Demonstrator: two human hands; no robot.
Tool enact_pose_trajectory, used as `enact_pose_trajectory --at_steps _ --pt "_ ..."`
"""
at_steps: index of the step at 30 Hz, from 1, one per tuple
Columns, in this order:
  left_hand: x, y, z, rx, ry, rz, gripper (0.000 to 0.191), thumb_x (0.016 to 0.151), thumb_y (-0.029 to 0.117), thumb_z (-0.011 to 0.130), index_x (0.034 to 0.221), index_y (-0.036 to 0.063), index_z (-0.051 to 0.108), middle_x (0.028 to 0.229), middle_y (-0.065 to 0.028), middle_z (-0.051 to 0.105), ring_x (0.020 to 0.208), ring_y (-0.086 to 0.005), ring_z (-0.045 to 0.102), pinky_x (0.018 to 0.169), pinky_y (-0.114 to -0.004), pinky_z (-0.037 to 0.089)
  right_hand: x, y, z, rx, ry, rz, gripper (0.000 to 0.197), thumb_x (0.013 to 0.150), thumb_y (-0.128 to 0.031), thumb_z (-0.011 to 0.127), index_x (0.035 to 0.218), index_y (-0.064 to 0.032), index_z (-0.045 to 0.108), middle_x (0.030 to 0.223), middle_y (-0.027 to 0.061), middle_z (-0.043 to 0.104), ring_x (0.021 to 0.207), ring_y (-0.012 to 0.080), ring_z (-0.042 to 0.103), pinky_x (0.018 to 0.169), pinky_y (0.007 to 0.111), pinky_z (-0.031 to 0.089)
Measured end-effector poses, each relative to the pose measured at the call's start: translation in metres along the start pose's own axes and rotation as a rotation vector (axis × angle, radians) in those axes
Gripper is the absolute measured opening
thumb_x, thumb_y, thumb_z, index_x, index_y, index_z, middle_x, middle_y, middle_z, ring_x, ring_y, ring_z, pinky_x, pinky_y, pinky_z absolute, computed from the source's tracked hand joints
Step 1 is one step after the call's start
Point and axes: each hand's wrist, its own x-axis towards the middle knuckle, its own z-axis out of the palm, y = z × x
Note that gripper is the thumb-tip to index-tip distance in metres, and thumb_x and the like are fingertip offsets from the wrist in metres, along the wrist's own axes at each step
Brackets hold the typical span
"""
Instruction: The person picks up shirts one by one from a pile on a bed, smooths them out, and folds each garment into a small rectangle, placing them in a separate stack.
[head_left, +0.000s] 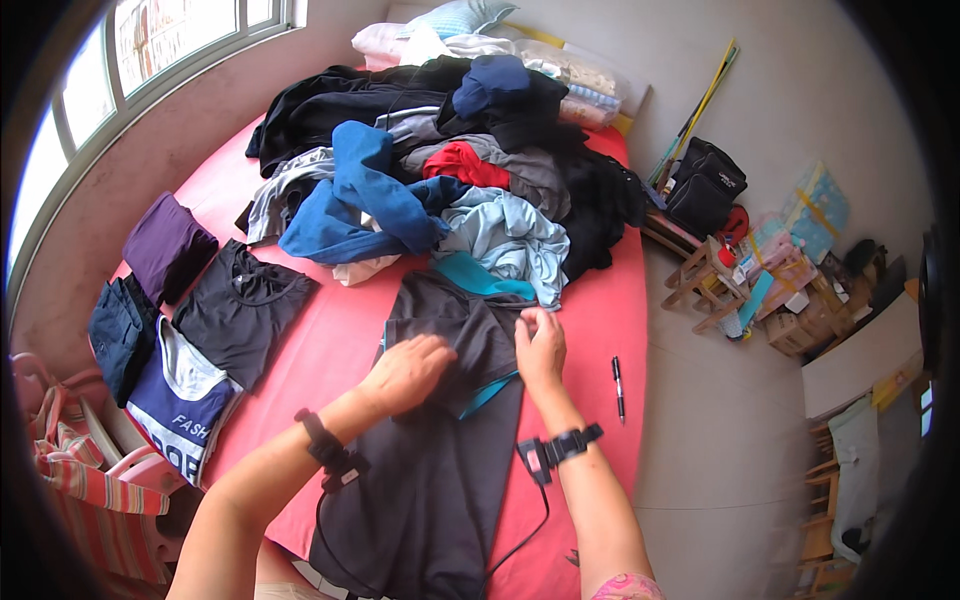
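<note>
A dark grey garment with teal lining or trim (480, 330) lies on the bed before me, partly folded over itself, its long lower part (442, 487) running towards me. My left hand (416, 371) is over its left side, palm down and slightly blurred; whether it holds cloth is hidden. At the upper right edge, my right hand (541, 349) has curled fingers that seem to pinch the fabric. A black wrist strap with a small cabled device circles each wrist. Just beyond the garment rests a crumpled light blue garment (506, 232).
A heap of clothes covers the far bed, including a blue garment (360, 202) and a red one (465, 163). Folded clothes lie left: a purple one (169, 244), a black shirt (240, 307), a printed top (180, 397). Right, a pen (618, 390) lies near the bed's edge; beyond stands a wooden stool (709, 274).
</note>
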Motion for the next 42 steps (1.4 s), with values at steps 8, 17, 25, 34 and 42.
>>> enact_pose_trajectory --at_steps 8,17,25,34,42 --pt "0.039 -0.009 0.023 0.205 -0.443 0.071 0.105 0.061 0.067 0.063 0.141 0.0109 0.025 0.146 -0.0142 0.022 0.137 -0.0295 0.015 0.109 -0.048 0.014 -0.078 0.015 -0.031 -0.426 -0.469 -0.193 0.072 0.084 -0.042 0.055 0.141 -0.0114 0.024 0.146 0.0101 0.023 0.135 0.0269 0.022 0.108 0.048 0.018" --pt "0.029 -0.004 0.021 0.126 -0.348 0.047 0.087 0.073 0.061 0.057 0.139 0.0114 0.029 0.146 -0.0115 0.022 0.137 -0.0294 0.013 0.108 -0.052 0.012 -0.074 0.032 -0.034 -0.221 -0.333 -0.061 0.060 0.085 -0.031 0.056 0.136 -0.0087 0.034 0.141 0.0132 0.033 0.128 0.0315 0.033 0.105 0.044 0.026" --pt "0.042 0.010 0.030 0.177 -0.234 0.068 0.049 0.089 0.027 0.047 0.132 0.0060 0.038 0.142 -0.0132 0.031 0.135 -0.0260 0.022 0.109 -0.041 0.019 -0.016 0.056 -0.021 0.127 -0.130 0.369 0.032 0.081 -0.022 0.063 0.104 -0.0011 0.056 0.101 0.0173 0.058 0.095 0.0304 0.055 0.082 0.039 0.044" --pt "0.120 -0.015 0.055 -0.109 -0.073 -0.102 0.038 0.081 0.003 0.050 0.118 0.0059 0.049 0.124 -0.0154 0.048 0.110 -0.0345 0.049 0.090 -0.040 0.042 -0.001 0.083 -0.010 0.344 -0.473 0.424 0.038 0.081 -0.030 0.065 0.100 0.0015 0.054 0.081 0.0097 0.061 0.072 0.0164 0.056 0.061 0.029 0.045" --pt "0.160 -0.010 0.097 -0.136 -0.118 -0.152 0.024 0.075 0.004 0.055 0.099 0.0074 0.059 0.094 -0.0147 0.055 0.090 -0.0356 0.056 0.079 -0.040 0.046 0.004 0.066 -0.037 0.410 -0.751 0.637 0.018 0.082 -0.015 0.058 0.090 0.0015 0.058 0.059 0.0057 0.058 0.044 0.0099 0.048 0.037 0.025 0.034"
